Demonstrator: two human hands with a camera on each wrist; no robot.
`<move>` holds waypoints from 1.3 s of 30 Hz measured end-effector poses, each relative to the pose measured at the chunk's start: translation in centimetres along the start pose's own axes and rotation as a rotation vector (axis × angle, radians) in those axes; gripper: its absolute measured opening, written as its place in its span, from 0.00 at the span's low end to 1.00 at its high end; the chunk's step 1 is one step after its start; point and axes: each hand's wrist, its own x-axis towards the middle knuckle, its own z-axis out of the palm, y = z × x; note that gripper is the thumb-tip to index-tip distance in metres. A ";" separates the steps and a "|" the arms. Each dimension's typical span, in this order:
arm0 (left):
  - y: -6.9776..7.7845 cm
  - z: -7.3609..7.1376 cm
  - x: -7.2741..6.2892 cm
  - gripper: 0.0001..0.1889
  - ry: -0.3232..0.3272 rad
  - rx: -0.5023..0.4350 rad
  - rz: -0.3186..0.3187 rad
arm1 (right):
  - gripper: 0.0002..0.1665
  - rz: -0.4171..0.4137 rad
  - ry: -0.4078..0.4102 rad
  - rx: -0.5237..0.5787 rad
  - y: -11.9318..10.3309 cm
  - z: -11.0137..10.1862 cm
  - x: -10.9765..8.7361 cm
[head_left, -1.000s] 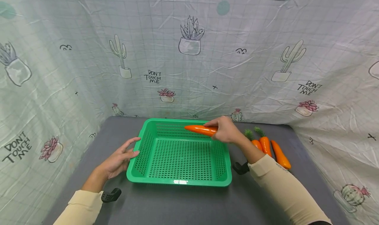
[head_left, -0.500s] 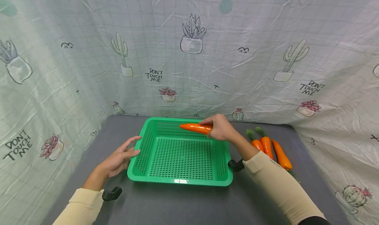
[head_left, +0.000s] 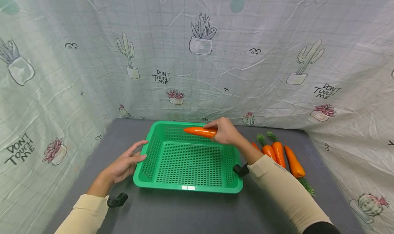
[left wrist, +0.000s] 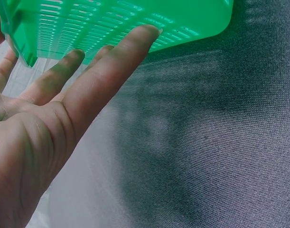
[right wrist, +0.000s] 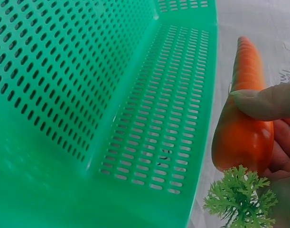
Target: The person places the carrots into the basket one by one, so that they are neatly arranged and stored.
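Note:
My right hand point(head_left: 227, 131) pinches an orange carrot point(head_left: 200, 132) between thumb and fingers, above the far side of a green perforated basket point(head_left: 187, 188). The carrot's pointed tip faces left in the head view. Its leafy green top point(right wrist: 242, 197) shows in the right wrist view, where the carrot point(right wrist: 244, 137) lies just outside the basket's rim. At the basket's left side, my left hand point(head_left: 124, 165) has its fingers spread and nearly straight, with thumb and fingertips against the rim. The left wrist view shows those fingers point(left wrist: 107, 71) along the basket's slotted outer wall point(left wrist: 201, 28).
To the right of the basket, several more carrots point(head_left: 293, 164) lie on the grey table point(head_left: 184, 213), partly behind the right forearm. A patterned curtain point(head_left: 227, 73) encloses the table at the back and both sides.
My right hand has carried the carrot a little to the left over the basket's far side. The left hand stays at the rim. More of the carrots on the right shows now.

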 end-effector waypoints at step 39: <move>-0.2 -0.2 0.3 0.35 0.014 -0.010 -0.008 | 0.36 -0.008 -0.016 0.008 1.3 3.5 2.2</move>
